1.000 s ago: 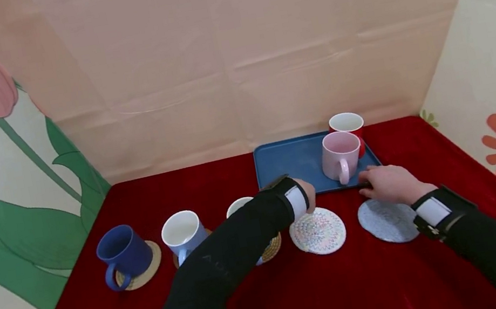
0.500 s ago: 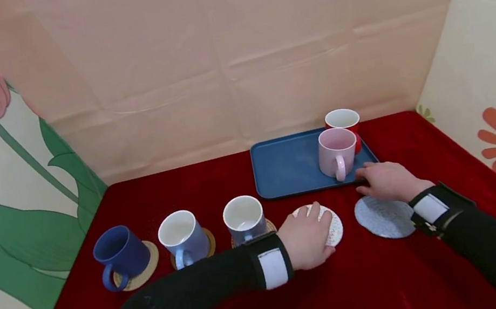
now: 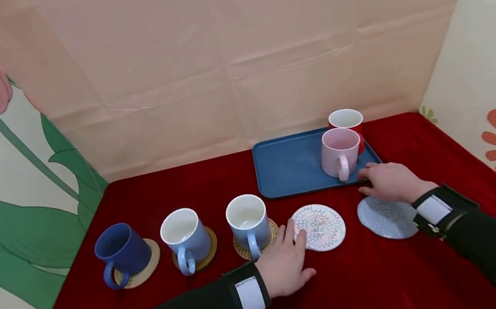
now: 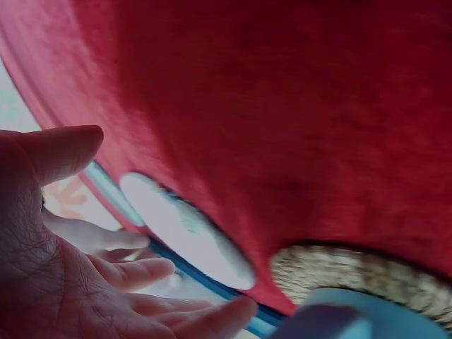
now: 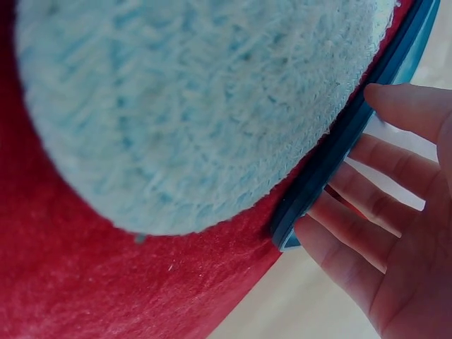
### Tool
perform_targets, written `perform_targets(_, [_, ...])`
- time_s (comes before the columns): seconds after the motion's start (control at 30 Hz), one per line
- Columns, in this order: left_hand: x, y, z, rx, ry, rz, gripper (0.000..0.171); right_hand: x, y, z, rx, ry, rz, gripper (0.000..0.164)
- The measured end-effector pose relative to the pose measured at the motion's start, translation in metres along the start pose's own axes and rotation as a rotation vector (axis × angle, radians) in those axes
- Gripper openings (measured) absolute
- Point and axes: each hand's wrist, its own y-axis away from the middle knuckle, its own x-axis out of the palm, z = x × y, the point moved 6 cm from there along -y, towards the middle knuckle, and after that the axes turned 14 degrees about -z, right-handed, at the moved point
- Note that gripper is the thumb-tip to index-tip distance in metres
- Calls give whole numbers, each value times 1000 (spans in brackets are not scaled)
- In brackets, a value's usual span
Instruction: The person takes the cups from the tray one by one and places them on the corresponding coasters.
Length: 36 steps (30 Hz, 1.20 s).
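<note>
My left hand point(image 3: 283, 263) has its fingers spread over the red cloth. Its fingertips overlap the left edge of a white patterned round coaster point(image 3: 320, 228) in the head view. Just beyond it, a light blue mug point(image 3: 246, 231) with a white inside sits on a woven brown coaster point(image 4: 339, 268). My right hand point(image 3: 390, 182) is at the near right corner of a blue tray point(image 3: 289, 166). Its straight fingers and thumb touch the tray's rim in the right wrist view. Beneath that hand lies a pale blue-grey coaster point(image 5: 191, 113). A pink mug point(image 3: 340, 154) stands on the tray, close to the right fingers.
Behind the pink mug is a red mug point(image 3: 356, 131) with a white inside, partly hidden. To the left, another light blue mug point(image 3: 196, 242) and a dark blue mug point(image 3: 128, 251) each stand on a round coaster. A beige sheet point(image 3: 166, 80) hangs behind the table.
My left hand has drawn back from near the tray, passed over the patterned coaster and moved left, uncovering most of it. My right hand has stayed at the tray's corner.
</note>
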Motion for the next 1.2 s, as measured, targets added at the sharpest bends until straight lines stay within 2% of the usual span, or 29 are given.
perform_targets(0.2, [5, -8, 8, -60, 38, -15, 75, 0, 0, -1, 1, 5, -7, 35])
perform_targets(0.33, [12, -21, 11, -130, 82, -77, 79, 2, -1, -1, 2, 9, -15, 34])
perform_targets(0.47, [14, -30, 13, -178, 72, -158, 81, 2, -3, -2, 7, 8, -8, 35])
perform_targets(0.53, [14, -32, 14, -185, 48, -180, 82, 2, -3, -2, 8, 9, -7, 36])
perform_targets(0.73, [15, -34, 13, -168, 13, -183, 83, 2, -4, -2, 1, 21, -20, 35])
perform_targets(1.0, [15, -36, 15, -173, 19, -172, 84, 0, -2, -4, -28, 8, -31, 33])
perform_targets(1.1, [16, -37, 16, -177, 19, -164, 85, -2, -3, -4, 6, -68, -14, 38])
perform_targets(1.2, [16, -37, 16, -180, 21, -160, 87, -4, -4, -3, 86, -206, 9, 49])
